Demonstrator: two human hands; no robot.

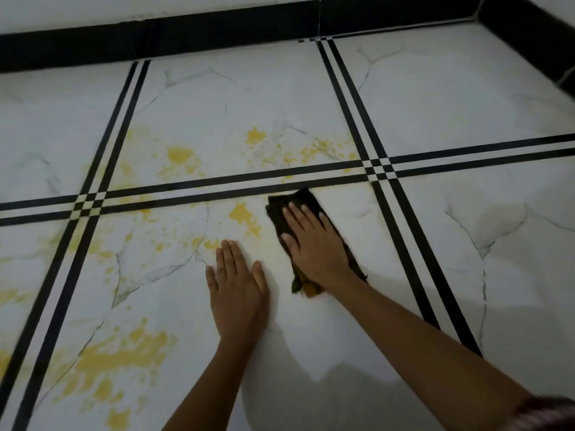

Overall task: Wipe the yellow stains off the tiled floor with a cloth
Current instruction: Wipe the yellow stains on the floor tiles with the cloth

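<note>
Right hand (314,244) flat, fingers spread, palm pressing on dark cloth (303,202), not clamped around it; cloth lies on tiled floor (435,104) just below double black line (217,189). Left hand (238,286) at 8 o'clock from right hand, near but apart, open and flat on bare tile, holding nothing. Yellow stains (244,214) at 9 o'clock from cloth, close; more at 12 o'clock past line; biggest patch (121,356) at 7 o'clock from left hand. Black skirting (155,38) along far wall
</note>
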